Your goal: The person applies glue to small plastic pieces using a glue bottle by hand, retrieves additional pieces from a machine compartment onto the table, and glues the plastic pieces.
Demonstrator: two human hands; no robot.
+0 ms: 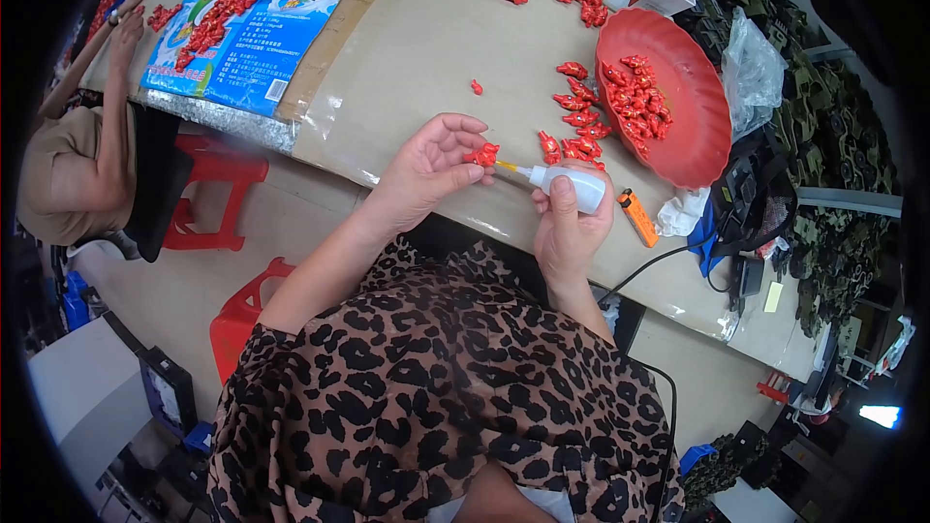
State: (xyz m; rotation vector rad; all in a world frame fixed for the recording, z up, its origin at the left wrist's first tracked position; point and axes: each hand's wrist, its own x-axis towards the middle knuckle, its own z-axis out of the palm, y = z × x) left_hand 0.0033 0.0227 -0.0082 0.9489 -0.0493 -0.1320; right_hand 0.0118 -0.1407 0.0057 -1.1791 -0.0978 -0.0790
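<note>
My left hand (pixel 426 172) is closed, pinching a small red figurine (pixel 483 153) between thumb and fingers over the near part of the table. In my right hand (pixel 572 244) is a white squeeze bottle (pixel 579 188), tilted so that its thin yellow nozzle points left and meets the figurine, or nearly so. Whether anything flows from the tip is too small to tell. Just beyond the bottle, several red figurines (pixel 580 118) lie in a loose row. More of them (pixel 635 102) are heaped in a red scalloped dish (pixel 699 140). One tiny red piece (pixel 476 87) lies alone farther off.
An orange lighter-like object (pixel 636 218) and crumpled tissue (pixel 683 212) lie right of the bottle. A clear plastic bag (pixel 754 73) sits beyond the dish. At far left, a co-worker's arms (pixel 116 68) reach beside a blue cardboard sheet (pixel 247 58) piled with red pieces. Red stools (pixel 218 196) stand below.
</note>
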